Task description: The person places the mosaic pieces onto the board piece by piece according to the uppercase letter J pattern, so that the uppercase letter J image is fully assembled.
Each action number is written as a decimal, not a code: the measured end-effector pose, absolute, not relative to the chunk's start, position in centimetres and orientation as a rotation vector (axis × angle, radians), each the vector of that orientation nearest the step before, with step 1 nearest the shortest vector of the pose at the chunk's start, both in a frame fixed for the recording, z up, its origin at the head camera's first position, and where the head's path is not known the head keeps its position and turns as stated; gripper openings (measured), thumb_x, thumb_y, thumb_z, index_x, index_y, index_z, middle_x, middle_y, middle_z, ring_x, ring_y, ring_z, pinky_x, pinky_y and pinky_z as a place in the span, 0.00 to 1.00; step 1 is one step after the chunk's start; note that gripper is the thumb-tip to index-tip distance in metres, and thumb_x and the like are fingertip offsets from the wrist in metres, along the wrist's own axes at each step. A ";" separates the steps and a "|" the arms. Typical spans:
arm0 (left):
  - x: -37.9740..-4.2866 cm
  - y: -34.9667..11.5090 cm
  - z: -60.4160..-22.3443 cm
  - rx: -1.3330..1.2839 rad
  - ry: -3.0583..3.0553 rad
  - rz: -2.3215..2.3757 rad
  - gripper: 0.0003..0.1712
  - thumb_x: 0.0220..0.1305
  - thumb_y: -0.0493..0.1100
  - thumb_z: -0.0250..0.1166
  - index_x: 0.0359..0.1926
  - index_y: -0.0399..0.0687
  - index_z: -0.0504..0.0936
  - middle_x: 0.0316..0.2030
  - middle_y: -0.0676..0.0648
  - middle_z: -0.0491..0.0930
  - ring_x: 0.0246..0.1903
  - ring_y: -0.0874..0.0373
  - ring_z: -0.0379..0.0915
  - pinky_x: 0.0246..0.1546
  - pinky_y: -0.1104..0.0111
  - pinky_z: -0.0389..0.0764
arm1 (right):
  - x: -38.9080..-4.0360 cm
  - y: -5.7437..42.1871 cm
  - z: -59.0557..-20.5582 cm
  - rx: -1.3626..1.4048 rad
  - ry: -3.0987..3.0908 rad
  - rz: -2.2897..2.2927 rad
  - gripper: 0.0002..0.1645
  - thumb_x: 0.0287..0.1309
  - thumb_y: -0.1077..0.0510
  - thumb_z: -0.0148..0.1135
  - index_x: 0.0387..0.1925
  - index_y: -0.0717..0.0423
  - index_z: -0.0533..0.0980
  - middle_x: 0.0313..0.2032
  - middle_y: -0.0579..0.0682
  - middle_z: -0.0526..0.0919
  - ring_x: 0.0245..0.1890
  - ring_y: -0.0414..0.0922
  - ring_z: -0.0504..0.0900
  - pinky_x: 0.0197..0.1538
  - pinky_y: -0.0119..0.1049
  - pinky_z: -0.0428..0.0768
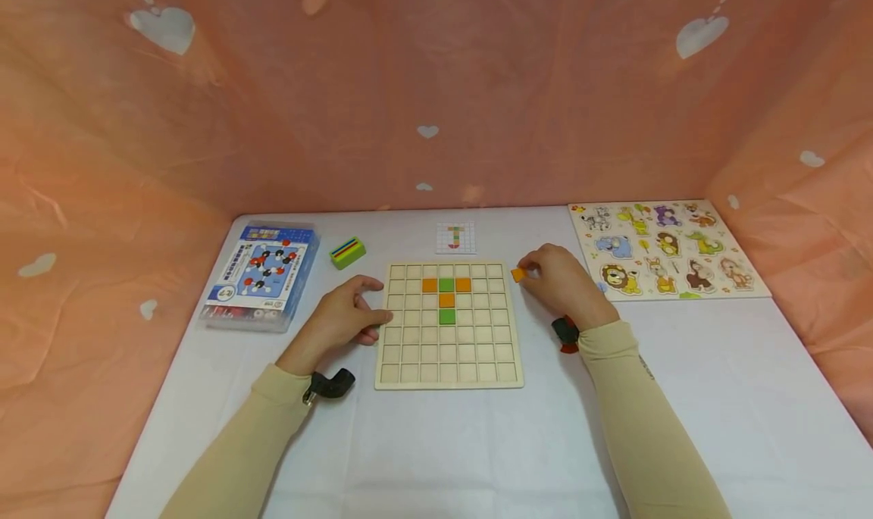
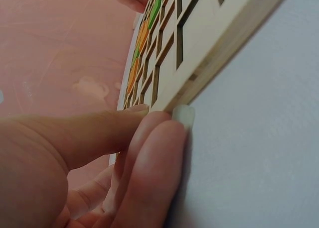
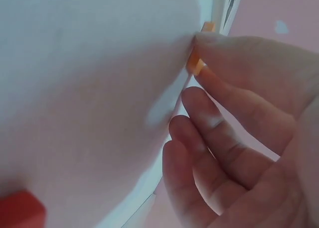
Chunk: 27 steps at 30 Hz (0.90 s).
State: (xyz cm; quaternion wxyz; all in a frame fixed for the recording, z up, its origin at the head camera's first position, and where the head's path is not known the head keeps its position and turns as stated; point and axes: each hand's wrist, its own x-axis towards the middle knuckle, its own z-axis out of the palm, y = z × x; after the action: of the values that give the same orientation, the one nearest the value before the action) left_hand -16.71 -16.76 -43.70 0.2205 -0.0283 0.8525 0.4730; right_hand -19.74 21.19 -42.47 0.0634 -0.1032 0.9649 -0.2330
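Curtain [image 1: 436, 72], one, peach-pink with pale hearts, at the back and both sides; table [image 1: 436, 451], one, white-covered; animal puzzle board [image 1: 719, 292], one, eleven figures, long axis left to right, at far right; grid board [image 1: 477, 352], one, near-square, mid-table, its far edge turned to the curtain; boxed set [image 1: 259, 273], one, molecule picture on its front, at left, long axis slanting from near left to far right; hands, two: left hand [image 1: 348, 314], thumb on the grid board's left rim and fingers at its side, holding that edge; right hand [image 1: 559, 276], thumb and finger pinching one orange tile; card [image 1: 455, 238], one, printed pattern, just beyond the grid board; striped block [image 1: 348, 252], one, green below, long axis slanting near left to far right; tiles, six: two green tiles [image 1: 446, 317] and three orange tiles [image 1: 446, 300] set in the grid board as a T, stem pointing toward the person; the held orange tile [image 1: 519, 274] beside the right rim, edge-on and slanting steeply in the right wrist view
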 end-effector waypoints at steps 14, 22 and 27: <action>-16.9 -16.5 -44.0 -0.077 2.341 1.325 0.38 0.68 0.42 0.78 0.74 0.48 0.72 0.34 0.42 0.80 0.25 0.57 0.85 0.31 0.67 0.91 | -17.3 21.0 -41.3 -0.293 2.956 -0.728 0.14 0.70 0.54 0.69 0.48 0.61 0.88 0.48 0.57 0.88 0.51 0.56 0.84 0.60 0.54 0.84; -16.9 -16.6 -44.0 -0.076 2.349 1.324 0.37 0.67 0.41 0.78 0.73 0.48 0.72 0.34 0.42 0.80 0.25 0.57 0.85 0.30 0.67 0.91 | -13.8 16.2 -41.0 -0.650 2.992 -0.663 0.12 0.66 0.55 0.74 0.46 0.58 0.88 0.45 0.51 0.87 0.49 0.50 0.82 0.56 0.49 0.87; -16.9 -16.8 -43.9 -0.085 2.354 1.317 0.37 0.68 0.42 0.78 0.73 0.48 0.72 0.34 0.43 0.80 0.25 0.58 0.85 0.30 0.67 0.91 | -13.0 13.8 -41.4 -0.777 2.969 -0.640 0.11 0.64 0.54 0.77 0.43 0.56 0.88 0.43 0.48 0.86 0.50 0.48 0.82 0.53 0.45 0.88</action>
State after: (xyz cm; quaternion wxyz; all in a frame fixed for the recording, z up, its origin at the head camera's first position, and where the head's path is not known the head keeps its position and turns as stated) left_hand -16.85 -16.82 -43.91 0.2199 -0.0308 0.8509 0.4760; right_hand -13.05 13.80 -41.35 0.0031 -0.2478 0.9470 -0.2042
